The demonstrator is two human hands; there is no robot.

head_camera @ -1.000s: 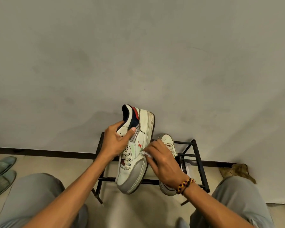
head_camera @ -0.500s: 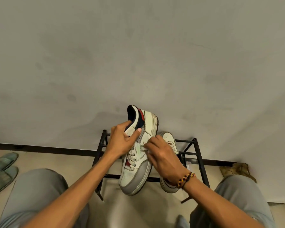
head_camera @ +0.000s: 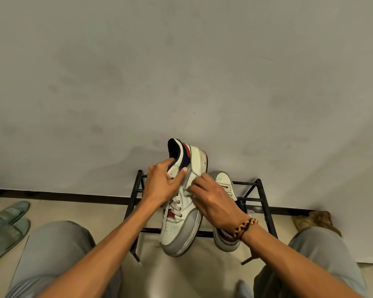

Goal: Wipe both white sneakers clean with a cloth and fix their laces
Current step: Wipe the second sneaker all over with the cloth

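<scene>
We are pinching the cloth [head_camera: 186, 193] in our right hand [head_camera: 213, 204] against the side of the raised sneaker [head_camera: 186, 201], whose long axis is running heel-up, toe towards us; our left hand [head_camera: 162, 186] is gripping its collar. Just behind, the second sneaker [head_camera: 224, 181] is waiting on the black rack [head_camera: 265, 209], largely hidden by our right wrist

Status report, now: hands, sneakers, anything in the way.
Left hand grips held sneaker at collar. Right hand presses cloth on its side. Second sneaker on rack. Nothing obstructing.
</scene>
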